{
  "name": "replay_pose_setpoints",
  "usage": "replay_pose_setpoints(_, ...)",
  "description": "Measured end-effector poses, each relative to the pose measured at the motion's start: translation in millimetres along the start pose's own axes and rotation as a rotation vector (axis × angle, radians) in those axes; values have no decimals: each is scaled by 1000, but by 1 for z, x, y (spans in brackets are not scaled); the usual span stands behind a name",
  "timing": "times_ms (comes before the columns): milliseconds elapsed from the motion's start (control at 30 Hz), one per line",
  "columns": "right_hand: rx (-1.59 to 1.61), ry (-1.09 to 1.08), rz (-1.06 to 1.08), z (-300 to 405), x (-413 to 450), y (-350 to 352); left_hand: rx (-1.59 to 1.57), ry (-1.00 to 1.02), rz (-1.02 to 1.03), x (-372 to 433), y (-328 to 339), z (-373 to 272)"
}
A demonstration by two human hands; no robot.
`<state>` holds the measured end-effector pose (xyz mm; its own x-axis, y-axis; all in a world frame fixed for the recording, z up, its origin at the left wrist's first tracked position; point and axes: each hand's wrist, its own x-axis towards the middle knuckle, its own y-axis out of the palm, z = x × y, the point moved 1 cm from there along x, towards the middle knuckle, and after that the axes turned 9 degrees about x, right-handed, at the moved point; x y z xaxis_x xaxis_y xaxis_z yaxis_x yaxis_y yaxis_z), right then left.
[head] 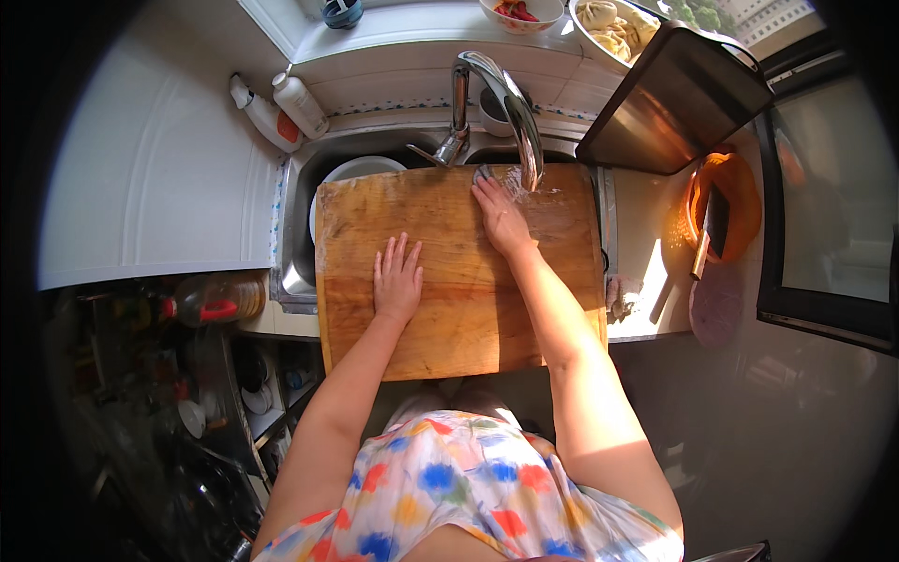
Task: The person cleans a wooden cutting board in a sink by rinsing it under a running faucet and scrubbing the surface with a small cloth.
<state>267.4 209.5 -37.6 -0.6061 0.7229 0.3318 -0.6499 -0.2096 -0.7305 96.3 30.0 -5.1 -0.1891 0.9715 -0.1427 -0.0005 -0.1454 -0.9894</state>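
A large wooden board (449, 281) lies across the double sink, its near edge jutting past the counter. My left hand (399, 279) rests flat on the board left of its middle, fingers spread, holding nothing. Near the board's far edge, my right hand (502, 214) presses a small grey scrubbing pad or cloth (483, 173) against the wood, just left of the spout. The chrome faucet (516, 112) arches over the far edge, where the surface looks wet. Under the board's left corner a white bowl or plate (362, 167) partly shows in the steel sink (298, 263).
A cleaver (711, 228) lies across an orange basket (744, 204) on the right counter. A dark-rimmed cutting board (674, 105) leans behind it. At the back left stand a spray bottle (263, 116) and a white pump bottle (300, 103). Bowls of food (523, 24) line the windowsill.
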Motion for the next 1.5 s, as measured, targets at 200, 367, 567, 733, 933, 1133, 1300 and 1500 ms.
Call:
replay_pose_setpoints(200,-339,342,-49,-70,-20,-61,-22,-21,30,-2,-2,1)
replay_pose_setpoints(367,-316,481,-190,-73,-58,-81,-30,0,-5,-3,2,3)
replay_pose_setpoints(567,-164,342,-6,0,-85,-38,-28,-28,32,-5,1,6)
replay_pose_setpoints(733,-58,16,-116,17,-75,-3,-30,8,-33,-6,2,7)
replay_pose_setpoints(933,-169,203,-65,-20,-31,-40,-17,18,-64,-5,4,5)
replay_pose_setpoints(1133,-339,449,-137,-51,-84,-84,-60,5,-51,-3,6,5)
replay_pose_setpoints(1300,-333,530,-129,-39,-112,-77,-63,-15,-33,-3,9,5)
replay_pose_setpoints(1500,-298,334,-103,-22,-60,-39,-93,-13,-73,-5,10,9)
